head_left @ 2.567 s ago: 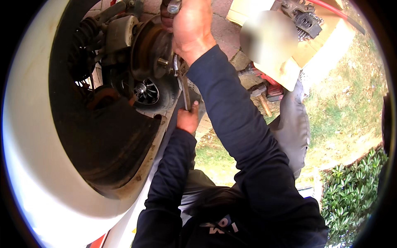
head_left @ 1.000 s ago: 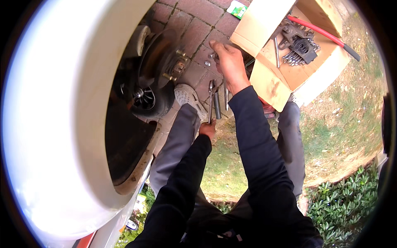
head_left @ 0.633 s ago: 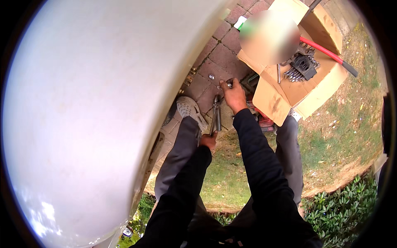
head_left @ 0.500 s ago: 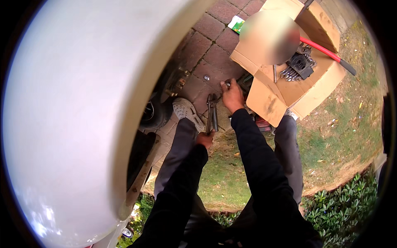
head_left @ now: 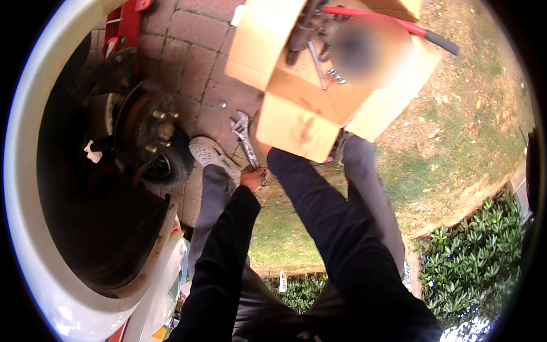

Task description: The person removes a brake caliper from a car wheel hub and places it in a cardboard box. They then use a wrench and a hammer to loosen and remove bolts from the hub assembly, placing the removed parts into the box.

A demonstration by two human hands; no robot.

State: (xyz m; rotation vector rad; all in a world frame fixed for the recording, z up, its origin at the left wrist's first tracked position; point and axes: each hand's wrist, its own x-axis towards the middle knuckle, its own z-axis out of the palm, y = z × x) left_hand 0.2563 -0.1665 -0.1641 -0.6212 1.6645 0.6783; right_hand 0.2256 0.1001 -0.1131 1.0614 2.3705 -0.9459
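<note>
My left hand [head_left: 252, 178] is closed round the handle of a silver adjustable wrench [head_left: 244, 137], whose jaws point away from me over the paving. Of my right hand [head_left: 265, 148], only a sliver shows at the edge of a box flap; its fingers are hidden, so what they hold cannot be made out. The cardboard box [head_left: 302, 131] lies with its flaps spread. Inside it are a steel bar [head_left: 317, 65] and other dark metal parts. A small shiny metal piece, like a nut [head_left: 222, 105], lies on the paving beyond the wrench.
On the left, a white car's wheel arch [head_left: 25, 228] surrounds a bare hub with brake disc [head_left: 149, 122] and studs. A tyre [head_left: 176, 162] lies below it, near my shoe [head_left: 211, 153]. A red jack [head_left: 122, 25] stands behind. A red bar [head_left: 364, 12] crosses the box; grass [head_left: 439, 137] lies right.
The view has swung right and tilted, revealing the hub and jack. My right hand, earlier visible with fingers pinched over the paving, has gone behind the box flap. The left still grips the wrench.
</note>
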